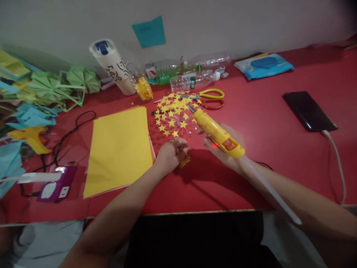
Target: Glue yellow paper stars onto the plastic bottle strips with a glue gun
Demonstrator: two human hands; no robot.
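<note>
My right hand (223,149) is wrapped round a yellow hot glue gun (212,126), its nozzle directed up and left and a long clear glue stick (273,191) jutting from its back. Past the nozzle lies a clear plastic piece with many strips (189,128), dotted with yellow paper stars (172,123). Just in front of it, my left hand (171,154) is closed with the fingertips pinched together; whatever they hold is too small or hidden to make out. Several loose yellow stars (185,161) lie on the table beside those fingers.
Left of my left hand is a stack of yellow paper (119,149). Scissors (212,98), plastic bottles (192,80), a white tumbler (114,67) and a wipes pack (263,66) stand or lie behind. A phone (309,111) is at right; another glue gun (32,138) and a purple power strip (57,184) at left.
</note>
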